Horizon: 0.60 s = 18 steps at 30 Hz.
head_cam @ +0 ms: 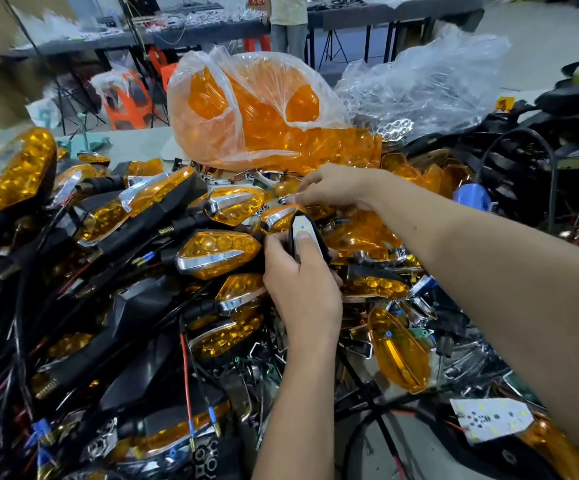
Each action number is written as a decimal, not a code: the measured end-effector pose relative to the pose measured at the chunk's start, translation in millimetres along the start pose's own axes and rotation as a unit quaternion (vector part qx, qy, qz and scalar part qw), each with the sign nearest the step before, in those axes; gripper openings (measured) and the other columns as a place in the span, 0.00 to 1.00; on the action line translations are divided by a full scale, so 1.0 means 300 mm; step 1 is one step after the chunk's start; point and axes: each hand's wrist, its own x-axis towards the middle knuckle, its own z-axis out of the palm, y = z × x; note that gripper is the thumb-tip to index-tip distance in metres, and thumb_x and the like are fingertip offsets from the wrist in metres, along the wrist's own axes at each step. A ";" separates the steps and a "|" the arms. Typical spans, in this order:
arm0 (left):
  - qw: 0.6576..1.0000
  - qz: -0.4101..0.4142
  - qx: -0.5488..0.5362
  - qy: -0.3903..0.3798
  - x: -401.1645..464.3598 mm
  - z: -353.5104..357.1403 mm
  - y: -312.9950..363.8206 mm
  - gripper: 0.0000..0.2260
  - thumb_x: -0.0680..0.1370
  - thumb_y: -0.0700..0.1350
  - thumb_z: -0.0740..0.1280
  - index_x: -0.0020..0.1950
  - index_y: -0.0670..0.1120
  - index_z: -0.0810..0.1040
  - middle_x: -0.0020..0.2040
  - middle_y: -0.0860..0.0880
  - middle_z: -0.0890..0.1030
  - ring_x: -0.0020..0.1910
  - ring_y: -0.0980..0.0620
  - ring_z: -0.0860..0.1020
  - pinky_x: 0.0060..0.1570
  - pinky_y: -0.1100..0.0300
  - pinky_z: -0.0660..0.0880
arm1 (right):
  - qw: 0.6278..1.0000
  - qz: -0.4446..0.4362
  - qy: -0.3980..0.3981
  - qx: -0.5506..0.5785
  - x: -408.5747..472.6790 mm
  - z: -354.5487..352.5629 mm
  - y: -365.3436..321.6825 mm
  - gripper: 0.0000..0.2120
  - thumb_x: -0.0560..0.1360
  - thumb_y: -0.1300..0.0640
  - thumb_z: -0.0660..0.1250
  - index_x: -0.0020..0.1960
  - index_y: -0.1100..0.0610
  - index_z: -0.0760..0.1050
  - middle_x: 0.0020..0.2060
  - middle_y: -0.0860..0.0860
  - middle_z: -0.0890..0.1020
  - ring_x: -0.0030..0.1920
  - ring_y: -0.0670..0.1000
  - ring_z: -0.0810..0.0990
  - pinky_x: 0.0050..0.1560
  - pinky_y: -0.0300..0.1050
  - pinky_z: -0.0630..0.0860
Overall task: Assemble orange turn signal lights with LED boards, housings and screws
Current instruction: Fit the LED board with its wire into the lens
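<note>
**Mid-assembly over the signal-light pile**

So, black housing with a white LED board seated in it, held up near the middle of the bench, just above the heap. Gripped by the left hand, fingers curled round the body, thumb pressing flat on the board. Right hand just beyond it, fingertips pinched together down at the pile behind the housing tip; can't tell what's between them, too small and blurry.

All around: finished orange turn signals with chrome trim and black stalks, tangled black and red wires, a loose orange lens to the right, a spare LED board lower right. Further back, a clear bag of orange lenses, beside a crumpled clear bag.
</note>
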 end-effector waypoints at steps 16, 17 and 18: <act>0.996 0.020 -0.027 -0.079 -0.020 -0.014 0.035 0.07 0.87 0.45 0.58 0.55 0.54 0.74 0.38 0.47 0.84 0.26 0.51 0.77 0.24 0.61 0.73 | 0.953 -0.083 0.271 -0.106 -0.164 -0.044 0.077 0.15 0.81 0.46 0.69 0.59 0.55 0.83 0.55 0.53 0.83 0.55 0.55 0.79 0.51 0.44 0.69; 0.995 0.027 -0.031 -0.095 -0.023 -0.015 0.041 0.10 0.87 0.45 0.58 0.56 0.58 0.76 0.37 0.47 0.84 0.26 0.51 0.77 0.24 0.61 0.73 | 0.948 -0.079 0.297 -0.079 -0.197 -0.045 0.084 0.14 0.81 0.46 0.69 0.58 0.55 0.84 0.52 0.52 0.83 0.52 0.53 0.79 0.49 0.44 0.70; 0.993 0.033 -0.035 -0.110 -0.024 -0.016 0.045 0.13 0.87 0.44 0.57 0.57 0.61 0.77 0.36 0.47 0.83 0.26 0.51 0.77 0.25 0.60 0.73 | 0.945 -0.078 0.315 -0.043 -0.236 -0.044 0.089 0.13 0.80 0.47 0.70 0.56 0.55 0.85 0.48 0.50 0.83 0.48 0.51 0.79 0.46 0.44 0.72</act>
